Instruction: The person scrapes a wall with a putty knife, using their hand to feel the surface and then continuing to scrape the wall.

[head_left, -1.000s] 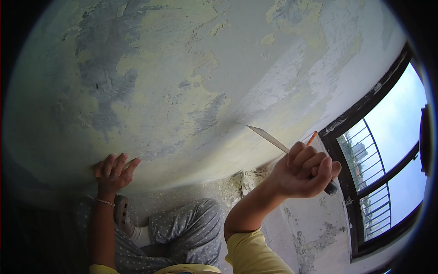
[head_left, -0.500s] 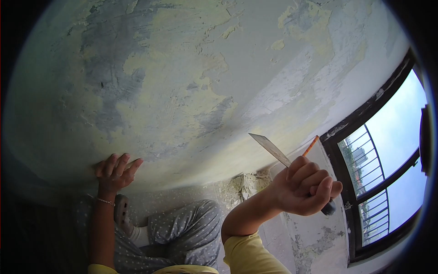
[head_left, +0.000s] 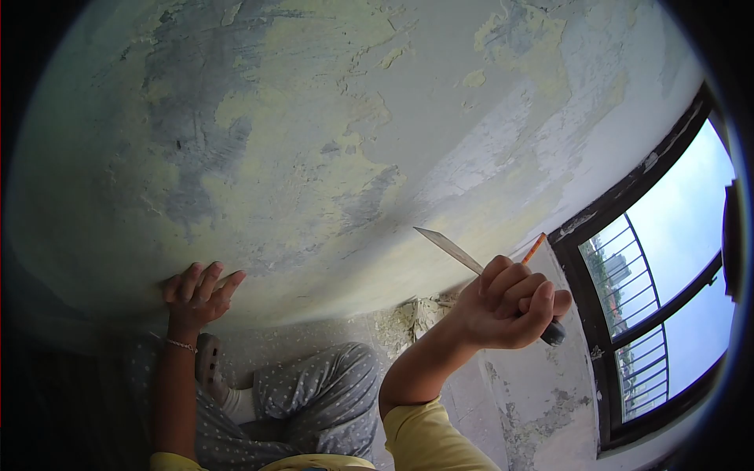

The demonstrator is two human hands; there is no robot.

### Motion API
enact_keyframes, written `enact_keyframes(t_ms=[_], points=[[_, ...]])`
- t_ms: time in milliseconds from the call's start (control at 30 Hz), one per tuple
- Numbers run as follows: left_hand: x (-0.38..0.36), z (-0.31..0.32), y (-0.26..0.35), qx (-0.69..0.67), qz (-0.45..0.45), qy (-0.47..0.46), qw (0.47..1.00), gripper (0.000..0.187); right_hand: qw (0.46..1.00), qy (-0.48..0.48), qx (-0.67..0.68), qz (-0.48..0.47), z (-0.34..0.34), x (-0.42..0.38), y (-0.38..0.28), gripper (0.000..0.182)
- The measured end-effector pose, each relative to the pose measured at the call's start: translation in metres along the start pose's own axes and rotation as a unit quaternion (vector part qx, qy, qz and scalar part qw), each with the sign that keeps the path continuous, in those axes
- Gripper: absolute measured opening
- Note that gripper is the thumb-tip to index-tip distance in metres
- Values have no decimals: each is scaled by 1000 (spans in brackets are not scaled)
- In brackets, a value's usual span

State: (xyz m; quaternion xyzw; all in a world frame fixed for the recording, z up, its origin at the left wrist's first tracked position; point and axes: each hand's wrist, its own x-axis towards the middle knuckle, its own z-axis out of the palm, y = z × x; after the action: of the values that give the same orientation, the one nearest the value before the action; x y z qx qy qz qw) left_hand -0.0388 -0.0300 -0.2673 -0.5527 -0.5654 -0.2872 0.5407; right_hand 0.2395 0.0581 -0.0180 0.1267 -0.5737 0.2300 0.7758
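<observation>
Dark-framed glass window (head_left: 661, 311) at right; bent leg in grey white-dotted trousers (head_left: 326, 388) low in middle. Black-handled flat metal blade (head_left: 452, 249) clenched in right hand (head_left: 509, 306), tip toward patchy yellow-grey plaster wall (head_left: 314, 133). Left hand (head_left: 201, 290) spread against wall, well left of blade.

Tool handle (head_left: 554, 334) mostly out of sight inside the right hand (head_left: 510, 304).

Single head-worn camera; wide, round-edged field with dark corners. Looks forward and down from the wearer's head, near the patched plaster wall (head_left: 314, 141), which spans 9 to 1 o'clock; dotted grey trousers (head_left: 322, 392) at 7, dark-framed window (head_left: 667, 303) at 3.
</observation>
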Motion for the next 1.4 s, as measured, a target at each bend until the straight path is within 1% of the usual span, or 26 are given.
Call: enact_keyframes(t_ms=[33, 100, 133, 167, 233, 300, 333, 367, 433, 500, 533, 567, 633, 667, 733, 833, 867, 933, 967, 1067, 1133, 1167, 1233, 1300, 1333, 1400], points=[[2, 0, 0, -14, -5, 4, 1000, 47, 1000, -2, 2, -1, 2, -2, 5, 25], [-3, 3, 0, -17, -11, 4, 1000, 49, 998, 3, -50, 45, 5, -15, 27, 28], [-7, 4, 1, -23, -14, 4, 1000, 51, 990, 19, -80, 112, 6, -21, 37, 32], [-10, 5, 1, -22, -14, 5, 1000, 51, 985, 51, -81, 143, 6, -26, 44, 32], [-13, 6, 0, -10, -8, -6, 1000, 56, 985, 30, -26, 166, -2, -26, 36, 33], [-9, 4, -1, -5, -9, -4, 1000, 57, 995, -21, -10, 92, -3, -21, 24, 31], [-8, 4, 0, -4, -10, -5, 1000, 59, 997, -32, -4, 65, 0, -15, 15, 28], [-8, 3, 1, -5, -10, -6, 1000, 59, 999, -2, 9, 43, 3, -10, 8, 27], [-8, 5, 1, -4, -10, 4, 1000, 56, 999, 2, 37, 5, 7, 0, 0, 26], [-6, 5, -1, -14, -13, 8, 1000, 54, 999, 4, -10, 36, 8, -5, 24, 28], [-6, 4, 1, -25, -15, 9, 1000, 53, 988, 69, -43, 132, 9, -11, 39, 30], [-6, 3, 2, -29, -15, 9, 999, 53, 978, 109, -30, 175, 3, -14, 51, 32], [-4, 4, 1, -25, -15, 9, 1000, 50, 973, 76, -66, 206, 0, -15, 44, 32], [-5, 4, 0, -24, -15, 10, 1000, 50, 974, 75, -66, 205, -1, -15, 40, 32], [-7, 3, -1, -29, -6, -4, 1000, 51, 986, 71, -3, 153, -1, -16, 30, 31], [0, 1, 0, -22, -12, 7, 1000, 49, 995, 75, 5, 64, -1, 1, 11, 32], [0, 1, -1, -21, -12, 7, 1000, 49, 995, 75, 6, 65, 0, -1, 16, 32], [-2, 0, 0, -7, -8, 2, 1000, 49, 995, 55, -48, 73, 2, -4, 30, 31], [-5, 1, 1, -9, -8, 3, 1000, 49, 994, 56, -23, 96, -1, -2, 33, 31], [-9, 4, 2, -9, -17, -3, 1000, 50, 992, 37, -46, 115, -2, 0, 25, 29], [-8, 7, 0, -24, -10, 8, 1000, 51, 998, -4, -29, 53, -1, 2, 12, 28], [-8, 6, 0, -22, -10, 5, 1000, 51, 998, -3, -51, 31, 1, 5, 3, 27], [-4, 4, 1, -12, -14, 11, 1000, 50, 1000, 16, -16, 9, -1, 5, -3, 28], [-5, 4, 1, -15, -15, 12, 1000, 49, 995, -15, -92, 26, -1, -9, 28, 28], [-5, 4, 1, -18, -15, 14, 1000, 48, 993, -18, -112, 23, 8, -4, 26, 31], [-3, 4, 1, -22, -15, 13, 1000, 45, 994, -13, -106, 35, 10, 1, 24, 31]])
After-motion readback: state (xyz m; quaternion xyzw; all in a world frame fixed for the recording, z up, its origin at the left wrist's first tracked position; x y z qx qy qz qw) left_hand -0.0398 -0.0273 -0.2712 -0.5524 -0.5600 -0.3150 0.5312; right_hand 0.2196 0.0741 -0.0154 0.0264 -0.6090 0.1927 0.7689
